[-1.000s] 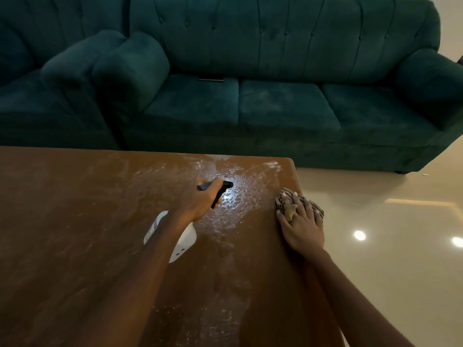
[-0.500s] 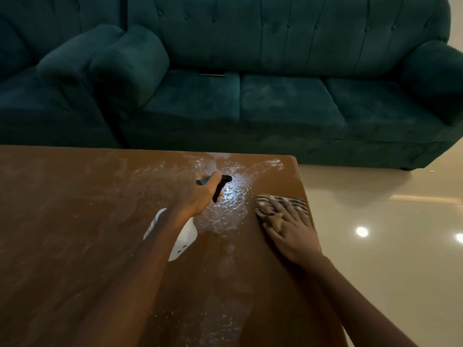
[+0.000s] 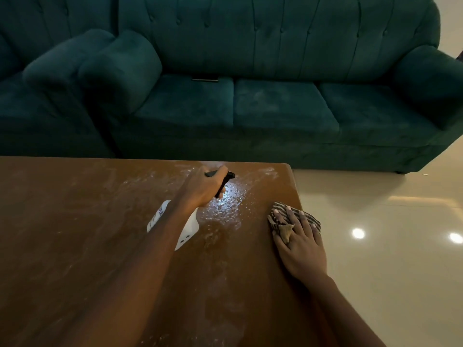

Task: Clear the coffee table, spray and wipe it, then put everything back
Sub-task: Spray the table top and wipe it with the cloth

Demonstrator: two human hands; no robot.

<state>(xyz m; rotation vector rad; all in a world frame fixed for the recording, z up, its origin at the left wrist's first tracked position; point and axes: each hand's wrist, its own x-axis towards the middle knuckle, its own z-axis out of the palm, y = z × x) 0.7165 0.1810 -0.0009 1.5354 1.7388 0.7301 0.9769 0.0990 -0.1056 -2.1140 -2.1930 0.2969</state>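
Two hands are working: left hand (image 3: pixel 203 189) is gripping the sprayer (image 3: pixel 189 230), wetting the table (image 3: pixel 75 246) toward 12 o'clock. Right hand (image 3: pixel 298 246), fingers flat, is pressing the cloth (image 3: pixel 278 205) at 3 o'clock, ready for wiping.

The left hand (image 3: pixel 203 188) grips a white spray bottle (image 3: pixel 188 227) with a black nozzle over the brown coffee table (image 3: pixel 75 246). The right hand (image 3: pixel 299 249) presses a striped cloth (image 3: pixel 304 216) at the table's right edge, near a wet patch (image 3: pixel 228 204). Behind the table is a green sofa (image 3: pixel 275 103).
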